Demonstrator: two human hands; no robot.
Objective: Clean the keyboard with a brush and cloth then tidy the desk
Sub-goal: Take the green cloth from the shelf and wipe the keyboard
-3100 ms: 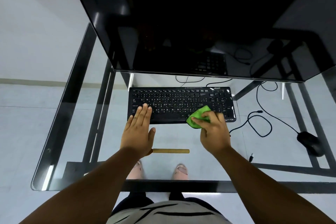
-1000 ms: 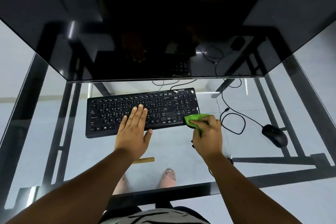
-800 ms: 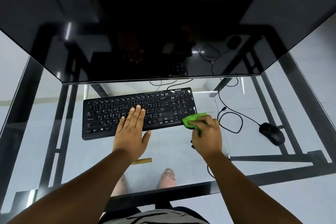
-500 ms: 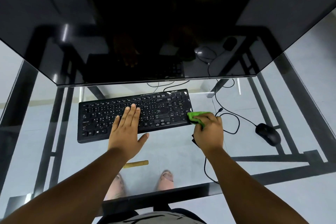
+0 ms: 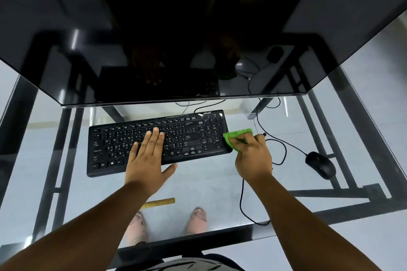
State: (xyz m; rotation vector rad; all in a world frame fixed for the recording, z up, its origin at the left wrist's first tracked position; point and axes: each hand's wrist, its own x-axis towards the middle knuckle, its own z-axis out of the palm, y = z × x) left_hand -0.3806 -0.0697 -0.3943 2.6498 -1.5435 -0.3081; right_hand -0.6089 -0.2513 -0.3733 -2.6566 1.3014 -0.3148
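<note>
So I'm on the cloth part right now. My left hand (image 5: 148, 158) is flat on the keyboard (image 5: 154, 143), fingers spread over the middle keys, just pinning it down, not gripping anything. My right hand (image 5: 253, 156) has its grip closed around the green cloth (image 5: 239, 135), bunched up and pressed against the right end of the keyboard by the numpad, so I'd say I'm doing the side edge.

The brush (image 5: 159, 202) (well, the yellowish handle of it, the rest is hidden under my arm) is lying on the glass surface (image 5: 209, 182) closer to me, so my guess is the brushing is done with. Can't honestly tell how clean the keys are from here.

What's left, I reckon: finish wiping, then the tidying. The mouse (image 5: 320, 164) sits well off to the right with its cable (image 5: 279, 145) looping around loose.

Only readable writing is the "acer" logo on the keyboard's top right corner, plus the key legends, mostly too small to make out.
</note>
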